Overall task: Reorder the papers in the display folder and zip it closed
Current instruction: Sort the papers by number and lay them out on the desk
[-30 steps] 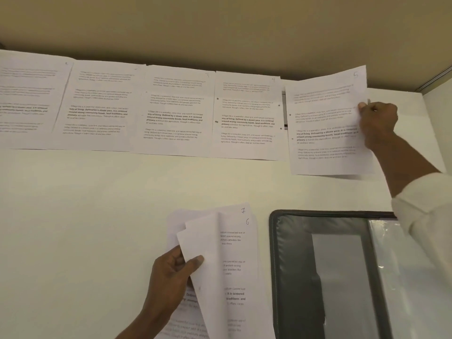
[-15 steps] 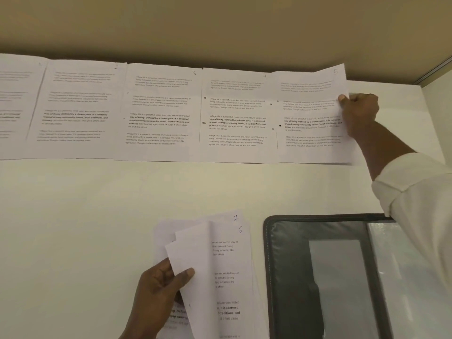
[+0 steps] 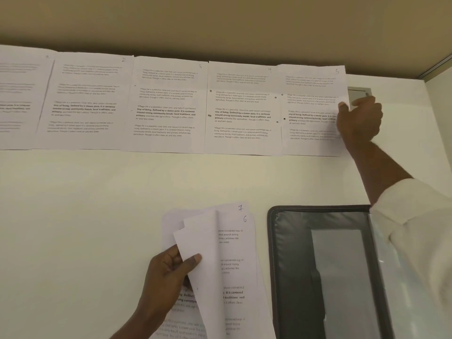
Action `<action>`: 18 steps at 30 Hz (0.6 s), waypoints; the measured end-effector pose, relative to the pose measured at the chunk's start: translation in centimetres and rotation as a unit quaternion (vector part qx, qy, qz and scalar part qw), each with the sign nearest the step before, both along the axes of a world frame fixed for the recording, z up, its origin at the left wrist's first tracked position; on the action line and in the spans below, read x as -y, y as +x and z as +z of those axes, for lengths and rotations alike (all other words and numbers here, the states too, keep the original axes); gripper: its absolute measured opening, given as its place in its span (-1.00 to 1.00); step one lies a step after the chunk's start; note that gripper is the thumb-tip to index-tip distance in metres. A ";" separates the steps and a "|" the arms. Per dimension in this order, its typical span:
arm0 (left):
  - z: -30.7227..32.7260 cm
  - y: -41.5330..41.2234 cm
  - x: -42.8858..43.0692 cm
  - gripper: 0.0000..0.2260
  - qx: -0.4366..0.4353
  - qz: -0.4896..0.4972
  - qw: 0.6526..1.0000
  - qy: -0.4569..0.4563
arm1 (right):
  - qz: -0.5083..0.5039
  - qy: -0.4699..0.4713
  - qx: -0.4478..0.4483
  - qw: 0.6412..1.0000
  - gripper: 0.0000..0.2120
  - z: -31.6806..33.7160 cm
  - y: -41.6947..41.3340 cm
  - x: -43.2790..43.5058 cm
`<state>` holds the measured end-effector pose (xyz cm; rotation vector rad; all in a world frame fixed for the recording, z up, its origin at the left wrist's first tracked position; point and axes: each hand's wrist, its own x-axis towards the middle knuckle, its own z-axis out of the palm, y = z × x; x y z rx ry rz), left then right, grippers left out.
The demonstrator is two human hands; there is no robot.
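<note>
Several numbered printed sheets lie side by side along the far edge of the white table point(image 3: 97, 216). Sheet 5 point(image 3: 310, 113) is the rightmost, lying flat beside sheet 4 point(image 3: 242, 106). My right hand point(image 3: 359, 118) pinches sheet 5 at its right edge, thumb on the paper. My left hand point(image 3: 166, 272) grips a small fanned stack near me, with sheet 6 point(image 3: 234, 265) on top and sheet 7 point(image 3: 241, 207) showing behind it. The display folder point(image 3: 293, 265) lies open at the lower right, its clear sleeve partly hidden by my white sleeve.
Sheet 3 point(image 3: 166, 106) and sheet 2 point(image 3: 85, 101) continue the row to the left, and another runs off the left edge. A small grey metal plate point(image 3: 359, 92) sits just behind my right hand. A beige wall point(image 3: 220, 25) rises behind the table.
My right hand has brought sheet 5 leftward and laid it flat, aligned with sheet 4. My left hand with the stack has stayed put.
</note>
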<state>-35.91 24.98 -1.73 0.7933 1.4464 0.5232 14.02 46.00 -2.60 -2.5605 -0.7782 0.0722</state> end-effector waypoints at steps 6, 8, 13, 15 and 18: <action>-0.2 -0.4 0.1 -0.83 0.012 0.010 1.000 -0.009 | 0.110 0.089 -0.052 0.989 -0.81 1.3 -9.9 7.1; -0.4 -0.6 0.1 -0.83 0.020 0.013 1.000 -0.011 | 0.139 0.109 -0.101 0.979 -0.87 2.1 -14.2 10.3; -0.4 -0.8 0.3 -0.82 0.036 0.018 0.999 -0.005 | 0.178 0.051 -0.218 0.958 -0.87 3.0 -23.8 19.1; -0.4 -0.9 0.4 -0.83 0.037 0.015 0.999 0.000 | 0.188 0.003 -0.194 0.963 -0.79 2.2 -26.0 21.8; -0.5 -1.0 0.4 -0.83 0.039 0.010 0.999 0.004 | 0.177 -0.058 -0.165 0.968 -0.66 1.0 -28.3 24.3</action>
